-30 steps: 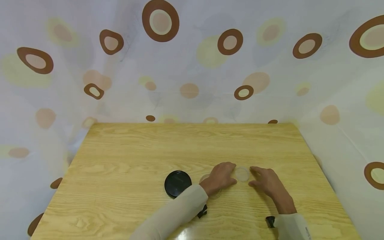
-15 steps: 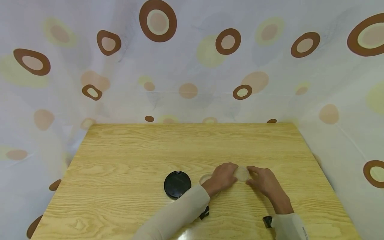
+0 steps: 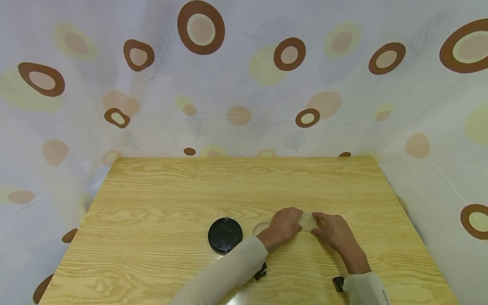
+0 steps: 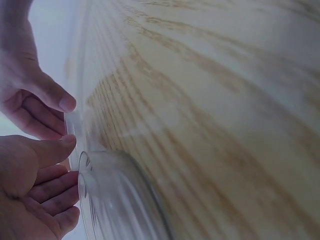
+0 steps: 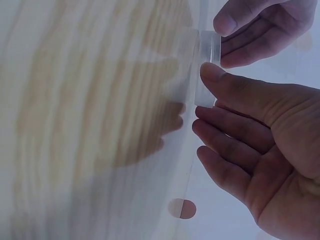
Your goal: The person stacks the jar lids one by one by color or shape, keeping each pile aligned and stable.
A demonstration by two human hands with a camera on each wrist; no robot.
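A small, shallow, round translucent piece lies between my two hands; its exact kind is unclear. In the head view my left hand holds its left side and my right hand holds its right side. The right wrist view shows my right thumb on the translucent piece, with the fingers behind it. A clear ribbed dish or bowl stands beside my left hand in the left wrist view. From the head, my left wrist hides much of that clear dish.
To the left is a round black lid-like disc, partly behind my left sleeve. Everything rests on a wood-grain table. A patterned cloth stands behind the table and along its sides.
My right hand has moved left to the translucent piece, and the left hand has shifted slightly right. Both sets of fingers now meet its edges, where gaps showed before.
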